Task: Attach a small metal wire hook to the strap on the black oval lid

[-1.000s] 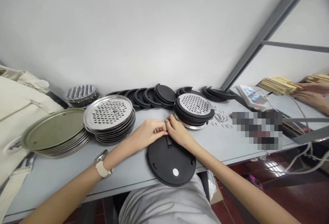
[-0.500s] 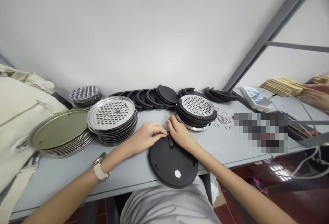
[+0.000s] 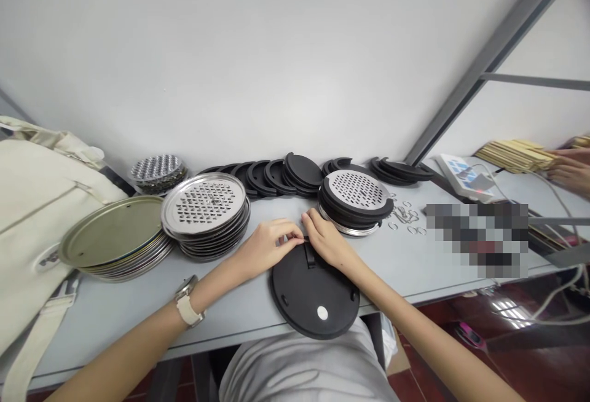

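A round black disc (image 3: 308,297) with a white dot and a short black strap (image 3: 310,257) overhangs the table's front edge, close to my body. My left hand (image 3: 275,242) pinches something tiny at the disc's far edge, too small to make out. Beside it, my right hand (image 3: 325,239) lies over the same edge with its fingers together at the strap's end; what they hold is hidden. Just behind stands a stack of black discs topped by a perforated metal plate (image 3: 357,190). Several metal rings (image 3: 405,212) are scattered right of that stack.
On the left are stacked metal grater plates (image 3: 205,205), olive round trays (image 3: 113,230) and a cream bag (image 3: 37,193). More black discs (image 3: 302,171) line the wall. Another person's hand (image 3: 569,171) is near yellow pieces (image 3: 514,155) at far right, beyond a metal frame (image 3: 493,51).
The whole view has shifted slightly, so things appear a little further right. Both hands stay at the disc's far edge, with small finger movements.
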`<state>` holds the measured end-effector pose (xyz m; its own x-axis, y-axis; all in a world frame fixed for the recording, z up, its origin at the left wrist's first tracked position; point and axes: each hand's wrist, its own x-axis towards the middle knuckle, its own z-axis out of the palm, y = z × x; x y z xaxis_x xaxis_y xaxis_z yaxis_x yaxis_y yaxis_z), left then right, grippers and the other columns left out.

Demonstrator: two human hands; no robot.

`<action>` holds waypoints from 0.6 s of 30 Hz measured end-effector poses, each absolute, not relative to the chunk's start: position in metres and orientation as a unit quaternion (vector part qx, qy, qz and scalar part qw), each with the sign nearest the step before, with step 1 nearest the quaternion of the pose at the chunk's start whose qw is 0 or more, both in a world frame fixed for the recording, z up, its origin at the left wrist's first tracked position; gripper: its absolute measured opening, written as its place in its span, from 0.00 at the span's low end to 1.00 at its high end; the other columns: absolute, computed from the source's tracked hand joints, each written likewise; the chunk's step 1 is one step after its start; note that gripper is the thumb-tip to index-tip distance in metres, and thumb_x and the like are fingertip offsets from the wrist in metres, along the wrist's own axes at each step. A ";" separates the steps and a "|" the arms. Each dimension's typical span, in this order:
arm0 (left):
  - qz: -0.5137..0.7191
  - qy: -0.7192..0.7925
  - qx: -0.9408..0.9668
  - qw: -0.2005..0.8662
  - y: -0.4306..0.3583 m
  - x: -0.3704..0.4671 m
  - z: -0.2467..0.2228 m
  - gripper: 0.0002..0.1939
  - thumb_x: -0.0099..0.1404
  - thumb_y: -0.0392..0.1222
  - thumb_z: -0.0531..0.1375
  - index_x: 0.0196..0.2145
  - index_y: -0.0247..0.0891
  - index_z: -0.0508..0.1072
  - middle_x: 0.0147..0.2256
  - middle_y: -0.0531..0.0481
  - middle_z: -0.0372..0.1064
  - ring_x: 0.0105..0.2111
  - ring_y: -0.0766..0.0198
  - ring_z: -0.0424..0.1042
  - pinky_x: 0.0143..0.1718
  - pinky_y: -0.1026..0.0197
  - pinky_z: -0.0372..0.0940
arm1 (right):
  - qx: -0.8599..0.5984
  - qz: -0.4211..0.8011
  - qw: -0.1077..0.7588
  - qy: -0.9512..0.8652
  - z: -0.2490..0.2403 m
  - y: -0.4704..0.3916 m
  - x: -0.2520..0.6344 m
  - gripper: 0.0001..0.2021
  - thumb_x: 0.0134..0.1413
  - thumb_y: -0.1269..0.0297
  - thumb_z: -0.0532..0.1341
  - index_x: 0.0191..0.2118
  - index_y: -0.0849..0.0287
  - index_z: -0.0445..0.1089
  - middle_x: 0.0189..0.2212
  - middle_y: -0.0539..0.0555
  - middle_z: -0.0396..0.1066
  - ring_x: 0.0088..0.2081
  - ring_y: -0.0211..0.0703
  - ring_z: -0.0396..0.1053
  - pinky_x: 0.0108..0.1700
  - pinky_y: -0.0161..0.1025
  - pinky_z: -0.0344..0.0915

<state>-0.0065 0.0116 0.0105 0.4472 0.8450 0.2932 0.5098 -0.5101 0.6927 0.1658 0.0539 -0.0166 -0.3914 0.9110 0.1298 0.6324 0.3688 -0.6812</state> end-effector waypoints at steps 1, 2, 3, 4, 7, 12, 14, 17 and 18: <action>0.322 0.426 0.804 0.260 0.012 -0.006 0.010 0.05 0.64 0.36 0.56 0.34 0.37 0.73 0.33 0.52 0.70 0.33 0.66 0.67 0.37 0.66 0.61 | -0.489 0.279 0.255 -0.786 -0.016 0.053 0.166 0.12 0.66 0.58 0.41 0.31 0.53 0.52 0.23 0.48 0.62 0.28 0.43 0.67 0.36 0.38 0.60; 0.324 0.432 0.802 0.256 0.012 -0.005 0.009 0.05 0.64 0.36 0.57 0.33 0.37 0.73 0.33 0.52 0.71 0.32 0.67 0.67 0.36 0.66 0.61 | -0.488 0.282 0.256 -0.785 -0.015 0.053 0.166 0.13 0.66 0.57 0.41 0.31 0.54 0.52 0.23 0.48 0.63 0.29 0.43 0.68 0.37 0.38 0.60; 0.324 0.437 0.801 0.251 0.012 -0.004 0.008 0.05 0.64 0.36 0.57 0.33 0.37 0.73 0.32 0.53 0.71 0.32 0.67 0.67 0.35 0.66 0.60 | -0.487 0.286 0.256 -0.784 -0.015 0.053 0.166 0.13 0.66 0.57 0.40 0.31 0.54 0.52 0.24 0.49 0.63 0.30 0.43 0.68 0.37 0.38 0.60; 0.323 0.441 0.800 0.248 0.012 -0.003 0.007 0.04 0.63 0.36 0.57 0.32 0.38 0.73 0.32 0.53 0.71 0.31 0.67 0.67 0.35 0.66 0.60 | -0.486 0.289 0.255 -0.785 -0.015 0.053 0.166 0.14 0.66 0.57 0.40 0.31 0.54 0.52 0.25 0.50 0.64 0.30 0.43 0.68 0.38 0.38 0.60; 0.321 0.448 0.798 0.242 0.012 -0.001 0.004 0.05 0.63 0.36 0.57 0.31 0.37 0.72 0.31 0.53 0.70 0.31 0.67 0.66 0.34 0.66 0.60 | -0.484 0.287 0.250 -0.788 -0.015 0.053 0.165 0.14 0.67 0.56 0.39 0.31 0.54 0.52 0.25 0.50 0.64 0.31 0.44 0.69 0.38 0.38 0.60; 0.335 0.433 0.799 0.249 0.012 -0.001 0.000 0.05 0.63 0.34 0.56 0.30 0.36 0.70 0.30 0.52 0.67 0.31 0.67 0.65 0.35 0.65 0.59 | -0.486 0.265 0.231 -0.800 -0.016 0.052 0.164 0.13 0.66 0.56 0.41 0.31 0.54 0.51 0.23 0.48 0.61 0.28 0.43 0.67 0.35 0.37 0.58; 0.338 0.430 0.799 0.249 0.012 -0.001 -0.002 0.05 0.63 0.34 0.56 0.30 0.36 0.69 0.30 0.52 0.67 0.31 0.67 0.65 0.35 0.65 0.59 | -0.483 0.261 0.227 -0.805 -0.015 0.052 0.164 0.13 0.66 0.57 0.41 0.31 0.54 0.51 0.23 0.48 0.60 0.28 0.43 0.67 0.35 0.36 0.57; 0.341 0.427 0.800 0.248 0.013 -0.001 -0.003 0.05 0.63 0.34 0.56 0.29 0.36 0.69 0.30 0.53 0.67 0.31 0.67 0.65 0.35 0.65 0.59 | -0.488 0.256 0.224 -0.804 -0.014 0.052 0.164 0.13 0.66 0.57 0.41 0.31 0.54 0.51 0.23 0.48 0.60 0.27 0.42 0.67 0.34 0.36 0.57; 0.342 0.426 0.800 0.247 0.013 -0.001 -0.003 0.05 0.63 0.33 0.56 0.29 0.36 0.69 0.29 0.53 0.67 0.31 0.67 0.65 0.34 0.65 0.59 | -0.491 0.254 0.223 -0.803 -0.015 0.053 0.163 0.12 0.66 0.58 0.41 0.31 0.54 0.51 0.22 0.48 0.60 0.27 0.42 0.67 0.34 0.35 0.57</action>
<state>-0.0015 0.0128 -0.0033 0.4024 0.8511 0.3372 0.5132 -0.5147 0.6868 0.1633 0.0530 -0.0146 -0.4184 0.9018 0.1084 0.6761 0.3889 -0.6258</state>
